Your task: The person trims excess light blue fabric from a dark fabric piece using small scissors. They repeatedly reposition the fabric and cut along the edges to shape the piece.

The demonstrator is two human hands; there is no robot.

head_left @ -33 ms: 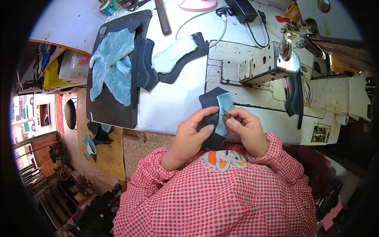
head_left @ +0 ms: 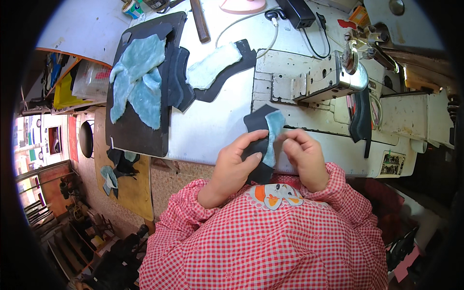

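Observation:
My left hand (head_left: 238, 162) grips a black cut piece of material (head_left: 256, 121) with a strip of light-blue plush (head_left: 274, 126) along its right side. The thumb and forefinger press on its face, and the piece stands over the table's front edge. Just right of the plush, my right hand (head_left: 303, 157) has its thumb and forefinger pinched together. Anything between those fingertips is too small to make out. At the left, more light-blue plush pieces (head_left: 140, 72) lie on a black board (head_left: 137, 135), with stacked black pieces (head_left: 180, 79) beside them.
A sewing machine (head_left: 321, 79) stands at the right on the white table (head_left: 208, 130). Behind lie a hammer-like wooden handle (head_left: 198, 21), a black power adapter (head_left: 296, 13) and cables. A pale plush strip (head_left: 212, 65) rests on a black piece. Dark strips (head_left: 360, 116) hang beyond the machine.
My right fingertips have drawn slightly away from the plush edge, to the right. The plush strip shows a little narrower, while my left hand stays in place.

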